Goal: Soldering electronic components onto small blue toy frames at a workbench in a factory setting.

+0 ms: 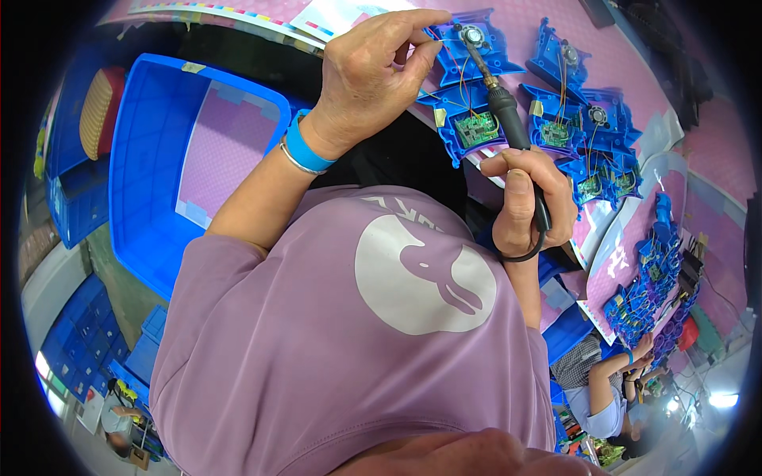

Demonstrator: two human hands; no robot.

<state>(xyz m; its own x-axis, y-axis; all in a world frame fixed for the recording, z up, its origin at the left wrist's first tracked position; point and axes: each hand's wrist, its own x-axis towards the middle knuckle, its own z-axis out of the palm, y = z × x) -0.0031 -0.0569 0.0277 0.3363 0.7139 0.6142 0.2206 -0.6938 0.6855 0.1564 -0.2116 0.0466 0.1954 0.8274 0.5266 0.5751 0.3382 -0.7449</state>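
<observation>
My right hand [536, 198] is wrapped round the dark handle of a soldering iron [506, 115]. The iron's tip reaches a small round speaker [473, 35] set in a blue plastic housing [498, 57]. Beside the same speaker, my left hand [373, 75] pinches a thin wire between thumb and forefinger; whether it is solder or a lead is too fine to tell. Thin coloured leads run from the speaker area down to a green circuit board [476, 128] in the blue half just below.
More blue housings [559, 55] with boards and speakers lie to the right. A heap of wired blue parts [655, 270] sits further along the pink bench. At left stands a large blue bin [147, 166]. A co-worker's arm [607, 381] reaches in at lower right.
</observation>
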